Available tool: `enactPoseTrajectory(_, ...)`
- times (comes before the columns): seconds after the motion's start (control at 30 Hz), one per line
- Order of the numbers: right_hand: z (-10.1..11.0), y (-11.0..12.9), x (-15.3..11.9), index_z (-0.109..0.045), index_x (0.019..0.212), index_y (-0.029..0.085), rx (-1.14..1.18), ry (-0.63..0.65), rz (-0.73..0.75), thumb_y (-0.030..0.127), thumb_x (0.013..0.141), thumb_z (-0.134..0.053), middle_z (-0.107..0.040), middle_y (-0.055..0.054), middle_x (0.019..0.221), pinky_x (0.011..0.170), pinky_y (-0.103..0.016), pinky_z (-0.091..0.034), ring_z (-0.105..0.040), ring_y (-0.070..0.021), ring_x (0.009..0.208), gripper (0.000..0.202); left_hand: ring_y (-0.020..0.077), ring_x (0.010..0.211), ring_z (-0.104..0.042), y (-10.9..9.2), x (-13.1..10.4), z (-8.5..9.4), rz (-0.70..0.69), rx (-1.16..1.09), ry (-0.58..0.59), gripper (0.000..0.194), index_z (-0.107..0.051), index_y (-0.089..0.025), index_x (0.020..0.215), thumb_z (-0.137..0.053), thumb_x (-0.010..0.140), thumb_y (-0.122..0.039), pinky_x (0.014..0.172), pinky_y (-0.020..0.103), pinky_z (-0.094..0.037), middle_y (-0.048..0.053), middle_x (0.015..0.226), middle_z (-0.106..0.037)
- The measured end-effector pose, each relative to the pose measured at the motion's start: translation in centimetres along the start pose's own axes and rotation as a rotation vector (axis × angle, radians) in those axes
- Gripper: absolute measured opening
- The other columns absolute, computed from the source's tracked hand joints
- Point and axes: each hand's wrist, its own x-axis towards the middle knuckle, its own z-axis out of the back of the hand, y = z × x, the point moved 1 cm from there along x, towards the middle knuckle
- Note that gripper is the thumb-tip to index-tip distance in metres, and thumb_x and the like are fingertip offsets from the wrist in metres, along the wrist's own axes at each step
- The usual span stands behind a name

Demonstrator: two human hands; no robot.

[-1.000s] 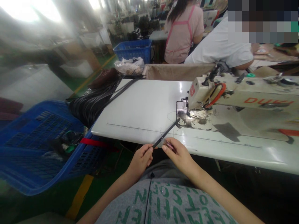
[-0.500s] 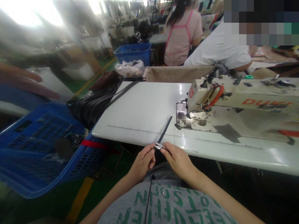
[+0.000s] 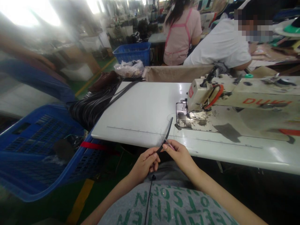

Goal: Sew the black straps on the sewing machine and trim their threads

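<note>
Between finger and thumb my left hand [image 3: 148, 161] pinches the near end of a narrow black strap [image 3: 169, 127]. The strap slants up over the table's front edge, its far tip lying near the sewing machine's [image 3: 211, 93] needle plate. My right hand [image 3: 178, 153] is closed around small thread snips [image 3: 169, 144], whose thin metal blades point up and left across the strap. My fingers partly cover the handle. Fine loose thread curls on the white table [image 3: 140, 106] around the strap's far end.
A bundle of black straps [image 3: 86, 109] hangs over the table's left edge. Beside it stands a blue basket [image 3: 47, 109] with a red strip. A grey fabric scrap [image 3: 227, 132] lies by the machine. Two co-workers sit beyond the table; another person's blurred arm and leg show at left.
The snips have moved slightly up and right along the strap, and their blades now point more steeply. The strap bends a little more. At left, the blurred person has shifted.
</note>
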Motion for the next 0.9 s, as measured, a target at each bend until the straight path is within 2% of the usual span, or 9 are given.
enactPoseTrajectory(0.07, 0.1, 0.0, 0.1, -0.066, 0.081, 0.019, -0.014, -0.008, -0.009, 0.06, 0.093, -0.056, -0.066, -0.002, 0.077, 0.071, -0.029, -0.045, -0.059, -0.0189, 0.075, 0.043, 0.007, 0.053, -0.053, 0.1, 0.0, -0.2, 0.002, -0.009, 0.028, 0.039, -0.064, -0.015, 0.117, -0.061, 0.091, -0.044, 0.043, 0.017, -0.031, 0.001, 0.082, -0.059)
enactPoseTrajectory(0.23, 0.3, 1.0, -0.8, -0.065, 0.09, 0.022, -0.32, -0.028, 0.084, 0.054, 0.101, -0.047, -0.066, -0.002, 0.081, 0.067, -0.028, -0.043, -0.059, -0.0181, 0.075, 0.039, 0.0066, 0.053, -0.052, 0.5, 0.1, -0.3, -0.015, -0.125, -0.019, 0.038, -0.064, -0.015, 0.117, -0.061, 0.092, -0.044, 0.043, 0.017, -0.031, 0.0, 0.082, -0.058)
enactPoseTrajectory(0.33, 0.3, 1.5, -1.5, -0.06, 0.085, 0.023, -0.49, -0.022, 0.109, 0.049, 0.103, -0.041, -0.064, -0.001, 0.077, 0.064, -0.028, -0.041, -0.059, -0.0182, 0.071, 0.037, 0.0071, 0.055, -0.052, 0.4, 0.0, -0.3, -0.041, -0.157, -0.054, 0.037, -0.064, -0.015, 0.116, -0.06, 0.092, -0.043, 0.045, 0.018, -0.032, 0.0, 0.081, -0.058)
enactPoseTrajectory(0.47, 0.0, 1.7, -1.8, -0.057, 0.081, 0.023, -0.637, -0.019, 0.138, 0.043, 0.103, -0.043, -0.065, -0.001, 0.075, 0.061, -0.029, -0.037, -0.059, -0.018, 0.067, 0.033, 0.0072, 0.054, -0.051, 0.3, 0.0, -0.4, -0.056, -0.155, -0.05, 0.035, -0.064, -0.015, 0.112, -0.061, 0.092, -0.044, 0.046, 0.019, -0.032, 0.0, 0.079, -0.058)
enactPoseTrajectory(0.6, -0.3, 1.6, -1.6, -0.056, 0.08, 0.024, -0.703, -0.011, 0.183, 0.042, 0.105, -0.041, -0.066, -0.001, 0.074, 0.061, -0.028, -0.036, -0.059, -0.0178, 0.066, 0.034, 0.0067, 0.052, -0.048, 0.2, 0.0, -0.6, -0.043, -0.126, -0.019, 0.038, -0.063, -0.014, 0.104, -0.063, 0.09, -0.049, 0.045, 0.02, -0.031, 0.0, 0.075, -0.057)
enactPoseTrajectory(0.7, -0.1, 1.3, -1.4, -0.056, 0.08, 0.024, -0.729, -0.082, 0.178, 0.043, 0.106, -0.037, -0.065, -0.002, 0.073, 0.061, -0.029, -0.036, -0.059, -0.0191, 0.067, 0.037, 0.0064, 0.053, -0.046, -0.1, -0.2, -0.7, -0.015, -0.153, -0.02, 0.043, -0.063, -0.015, 0.112, -0.067, 0.087, -0.051, 0.043, 0.018, -0.026, 0.0, 0.078, -0.056)
enactPoseTrajectory(0.77, 0.2, 1.2, -1.3, -0.056, 0.082, 0.024, -0.708, -0.121, 0.161, 0.044, 0.106, -0.036, -0.064, -0.002, 0.073, 0.061, -0.029, -0.036, -0.059, -0.0195, 0.067, 0.037, 0.0054, 0.052, -0.043, -0.5, -0.3, -0.8, 0.009, -0.204, -0.043, 0.048, -0.063, -0.015, 0.116, -0.069, 0.085, -0.052, 0.04, 0.017, -0.019, -0.001, 0.079, -0.054)
enactPoseTrajectory(0.9, 0.3, 1.3, -1.5, -0.054, 0.083, 0.024, -0.627, -0.094, 0.145, 0.046, 0.105, -0.039, -0.063, -0.001, 0.073, 0.061, -0.028, -0.037, -0.059, -0.0184, 0.066, 0.034, 0.0036, 0.05, -0.036, -1.0, -0.3, -0.9, 0.082, -0.3, -0.121, 0.053, -0.064, -0.013, 0.112, -0.074, 0.08, -0.053, 0.04, 0.016, -0.012, -0.002, 0.075, -0.051)
